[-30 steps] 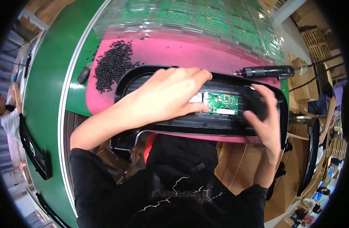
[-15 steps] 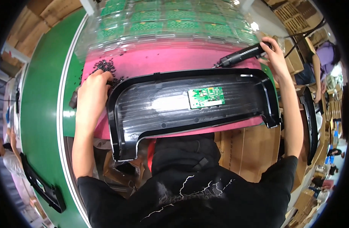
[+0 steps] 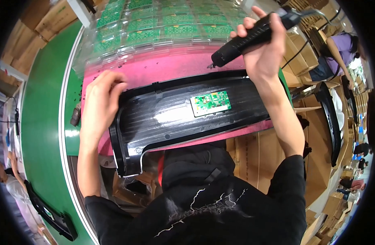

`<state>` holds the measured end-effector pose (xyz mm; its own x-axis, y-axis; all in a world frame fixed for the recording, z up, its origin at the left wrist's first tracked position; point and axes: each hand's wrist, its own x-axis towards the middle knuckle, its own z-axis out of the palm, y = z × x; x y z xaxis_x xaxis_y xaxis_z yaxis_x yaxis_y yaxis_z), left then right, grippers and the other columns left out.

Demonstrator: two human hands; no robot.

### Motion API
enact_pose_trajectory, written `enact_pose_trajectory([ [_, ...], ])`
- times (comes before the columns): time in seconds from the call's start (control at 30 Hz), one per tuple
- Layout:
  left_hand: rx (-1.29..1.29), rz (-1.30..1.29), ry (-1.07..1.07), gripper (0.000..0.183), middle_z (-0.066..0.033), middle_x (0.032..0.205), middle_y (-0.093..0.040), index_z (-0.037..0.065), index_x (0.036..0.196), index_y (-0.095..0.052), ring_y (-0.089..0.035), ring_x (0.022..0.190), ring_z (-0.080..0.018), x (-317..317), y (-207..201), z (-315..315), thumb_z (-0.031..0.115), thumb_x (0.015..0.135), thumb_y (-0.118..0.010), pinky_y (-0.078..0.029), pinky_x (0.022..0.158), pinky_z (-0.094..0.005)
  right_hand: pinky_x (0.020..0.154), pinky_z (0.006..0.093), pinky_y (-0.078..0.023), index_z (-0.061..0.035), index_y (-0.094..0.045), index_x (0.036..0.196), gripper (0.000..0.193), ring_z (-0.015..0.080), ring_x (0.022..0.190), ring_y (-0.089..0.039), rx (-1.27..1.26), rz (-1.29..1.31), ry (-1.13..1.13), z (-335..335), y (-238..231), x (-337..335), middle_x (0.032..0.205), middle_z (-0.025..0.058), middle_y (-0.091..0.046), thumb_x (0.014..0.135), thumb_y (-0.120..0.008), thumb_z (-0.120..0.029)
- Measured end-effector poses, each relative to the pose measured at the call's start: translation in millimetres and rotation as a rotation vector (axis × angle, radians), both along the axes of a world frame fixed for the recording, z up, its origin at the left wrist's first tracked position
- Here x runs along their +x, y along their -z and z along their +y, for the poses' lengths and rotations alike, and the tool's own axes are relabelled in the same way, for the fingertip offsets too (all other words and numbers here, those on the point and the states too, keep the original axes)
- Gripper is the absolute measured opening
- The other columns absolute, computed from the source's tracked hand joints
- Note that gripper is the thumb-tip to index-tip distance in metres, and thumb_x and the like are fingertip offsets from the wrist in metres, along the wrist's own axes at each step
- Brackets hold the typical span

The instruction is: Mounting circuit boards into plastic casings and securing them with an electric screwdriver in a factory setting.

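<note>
My right hand (image 3: 263,51) is wrapped round a black electric screwdriver (image 3: 246,43), its tip end pointing down to the left over the far edge of a black plastic housing (image 3: 171,134). Inside that shallow, curved housing a green circuit board (image 3: 212,103) lies flat, a little right of the middle. My left hand (image 3: 99,100) is at the housing's left end, with fingers curled and thumb near the fingertips. Whatever is pinched there is too small or hidden to make out. The pile of small black screws by the left hand is mostly covered by it.
A pink mat (image 3: 154,61) lies under the housing. Behind it, clear plastic trays (image 3: 163,32) hold several green boards. A green bench (image 3: 44,106) runs along the left, with another black housing (image 3: 52,216) on it. Cardboard boxes (image 3: 252,155) stand below and right; a person (image 3: 338,53) is at far right.
The right hand has brought the screwdriver inward and up, closer to the camera. My left hand has lifted off the screw pile, toward the housing's corner. The housing has shifted slightly left.
</note>
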<state>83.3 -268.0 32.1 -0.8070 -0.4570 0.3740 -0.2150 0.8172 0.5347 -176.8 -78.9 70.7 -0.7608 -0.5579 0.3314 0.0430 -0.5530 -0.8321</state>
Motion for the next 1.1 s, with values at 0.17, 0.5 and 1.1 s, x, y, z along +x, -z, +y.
enact_pose_trajectory([
  [0.17,0.457,0.066,0.344,0.01,-0.006,0.09,-0.068,-0.003,0.094,-0.067,-0.064,0.083,-0.012,-32,-24,37,-0.002,0.084,-0.067,-0.051,0.076,-0.0253,0.057,0.028,-0.037,0.0002,-0.048,0.11,0.062,0.0086,0.051,-0.04,-0.284,-0.123,-0.227,11,-29,58,0.072,0.0005,-0.044,0.09,-0.047,-0.058],
  [0.5,1.03,-0.113,0.638,0.008,-0.0047,0.082,-0.069,-0.003,0.091,-0.069,-0.062,0.075,-0.0091,-80,-11,46,0.003,0.086,-0.068,-0.051,0.07,-0.0245,0.051,0.0273,-0.042,-0.0077,-0.047,0.1,0.05,0.0081,0.046,-0.05,-0.365,0.063,-0.386,47,-34,67,0.071,-0.002,-0.05,0.076,-0.069,-0.046],
  [1.1,0.291,0.282,0.661,0.025,-0.0101,0.09,-0.071,-0.001,0.101,-0.068,-0.07,0.078,-0.0171,-73,9,62,0.0,0.078,-0.075,-0.057,0.069,-0.0275,0.053,0.0271,-0.041,-0.0099,-0.049,0.105,0.064,0.0068,0.046,-0.046,-0.338,0.354,-0.304,54,-20,67,0.07,-0.004,-0.046,0.071,-0.068,-0.061],
])
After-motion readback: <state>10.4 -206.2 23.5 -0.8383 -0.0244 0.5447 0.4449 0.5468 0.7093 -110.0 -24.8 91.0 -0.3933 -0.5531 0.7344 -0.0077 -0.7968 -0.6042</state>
